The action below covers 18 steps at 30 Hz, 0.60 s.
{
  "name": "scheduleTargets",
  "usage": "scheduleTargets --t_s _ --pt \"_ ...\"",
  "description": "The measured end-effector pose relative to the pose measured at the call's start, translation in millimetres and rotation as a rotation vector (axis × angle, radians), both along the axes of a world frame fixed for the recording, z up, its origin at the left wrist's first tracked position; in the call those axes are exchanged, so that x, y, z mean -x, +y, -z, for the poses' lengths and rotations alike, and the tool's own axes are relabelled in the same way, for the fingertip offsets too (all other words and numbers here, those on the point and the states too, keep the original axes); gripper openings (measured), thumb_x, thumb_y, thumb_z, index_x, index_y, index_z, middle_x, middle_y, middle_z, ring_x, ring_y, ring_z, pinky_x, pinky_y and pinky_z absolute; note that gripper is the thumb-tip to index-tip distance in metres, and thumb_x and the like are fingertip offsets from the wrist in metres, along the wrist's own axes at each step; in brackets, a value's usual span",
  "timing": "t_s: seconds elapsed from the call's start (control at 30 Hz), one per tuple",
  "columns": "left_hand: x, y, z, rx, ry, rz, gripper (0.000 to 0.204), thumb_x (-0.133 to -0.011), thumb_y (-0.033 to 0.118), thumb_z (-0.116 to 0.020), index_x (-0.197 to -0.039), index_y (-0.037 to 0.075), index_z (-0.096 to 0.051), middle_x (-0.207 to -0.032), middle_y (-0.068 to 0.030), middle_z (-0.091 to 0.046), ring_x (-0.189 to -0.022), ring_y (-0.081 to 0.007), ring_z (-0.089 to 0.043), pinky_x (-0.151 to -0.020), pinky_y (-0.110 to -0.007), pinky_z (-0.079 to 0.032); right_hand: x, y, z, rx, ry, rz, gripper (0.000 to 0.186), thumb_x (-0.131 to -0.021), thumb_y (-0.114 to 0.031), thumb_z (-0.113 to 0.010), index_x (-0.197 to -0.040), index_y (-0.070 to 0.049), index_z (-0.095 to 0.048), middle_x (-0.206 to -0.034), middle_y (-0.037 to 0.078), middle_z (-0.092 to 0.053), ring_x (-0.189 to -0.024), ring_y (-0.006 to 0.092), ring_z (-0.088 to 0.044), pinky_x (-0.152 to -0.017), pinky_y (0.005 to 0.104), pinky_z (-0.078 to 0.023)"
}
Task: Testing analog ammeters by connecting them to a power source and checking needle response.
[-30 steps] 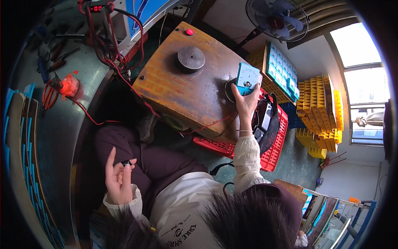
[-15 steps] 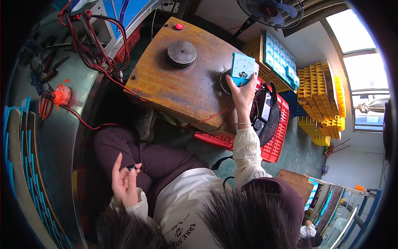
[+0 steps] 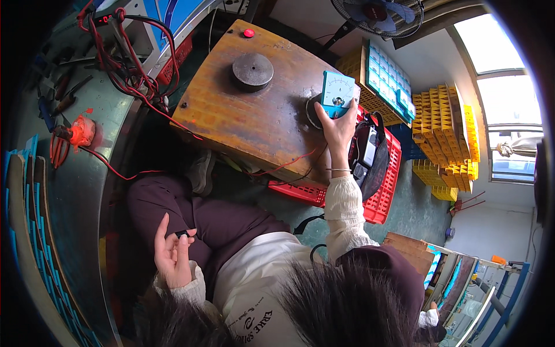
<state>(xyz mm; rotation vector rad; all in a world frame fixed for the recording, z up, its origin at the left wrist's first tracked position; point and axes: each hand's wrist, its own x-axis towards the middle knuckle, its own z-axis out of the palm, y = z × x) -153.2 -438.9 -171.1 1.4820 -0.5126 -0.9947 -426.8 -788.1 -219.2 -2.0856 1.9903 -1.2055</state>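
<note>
A small panel meter [image 3: 339, 92] with a teal frame and a white dial is gripped in my right hand [image 3: 339, 127], the thumb on one side and the fingers on the other. It is at a dark round disc [image 3: 313, 111] on the right part of a wooden-topped box [image 3: 277, 81]; whether it rests on the disc I cannot tell. Above my lap, my left hand [image 3: 173, 254] pinches a small black piece [image 3: 182, 234] between thumb and fingers, the index finger raised. The piece's exact kind is too small to make out.
On the box stand a grey metal disc [image 3: 252, 72] and a red button [image 3: 248, 33]. Red and black leads [image 3: 130, 87] hang at the left, near a metal bench [image 3: 75, 191]. A red crate [image 3: 376, 202] holds a black bag. Yellow trays [image 3: 445, 127] are stacked at right.
The whole view has shifted slightly. Both hands keep their grips and have barely moved.
</note>
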Motion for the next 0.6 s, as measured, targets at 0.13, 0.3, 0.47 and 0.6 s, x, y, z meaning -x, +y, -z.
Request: scheduleTargets --t_s 0.13,0.3,0.47,0.6 --pt "12 -19 5 -0.035 -0.026 0.002 0.049 -0.096 0.004 -0.049 -0.142 0.0 -0.034 -0.089 -0.0093 -0.067 -0.077 -0.0071 -0.057 -0.078 -0.022 -0.047 15 -18 5 0.011 0.079 0.016 0.103 -0.066 -0.049 -0.081 -0.136 0.011 -0.034 -0.129 0.029 -0.049 -0.12 0.0373 -0.05 -0.102 0.0407 -0.039" --pt "20 -43 -5 -0.151 0.005 0.001 0.045 -0.096 0.007 -0.05 -0.14 0.001 -0.039 -0.071 -0.0062 -0.064 -0.058 -0.006 -0.055 -0.058 -0.019 -0.045 29 -40 8 0.021 0.085 0.009 0.103 -0.066 -0.049 -0.081 -0.136 0.011 -0.034 -0.128 0.029 -0.05 -0.12 0.0374 -0.05 -0.102 0.0408 -0.039" --pt "16 -43 -10 -0.173 0.05 -0.01 0.043 -0.096 0.007 -0.051 -0.137 0.001 -0.042 -0.065 -0.0043 -0.06 -0.055 -0.0064 -0.056 -0.053 -0.018 -0.043 18 -54 6 0.066 0.104 -0.033 0.098 -0.065 -0.048 -0.083 -0.131 0.01 -0.041 -0.122 0.027 -0.053 -0.115 0.0369 -0.053 -0.098 0.0397 -0.041" --pt "-14 -7 -7 -0.102 0.039 -0.041 0.04 -0.094 0.001 -0.052 -0.134 0.001 -0.047 -0.067 -0.0026 -0.059 -0.06 -0.0071 -0.059 -0.058 -0.018 -0.045 -9 -25 13 0.051 0.007 -0.124 0.099 -0.066 -0.05 -0.082 -0.131 0.013 -0.04 -0.123 0.029 -0.053 -0.116 0.0413 -0.051 -0.102 0.0428 -0.039"
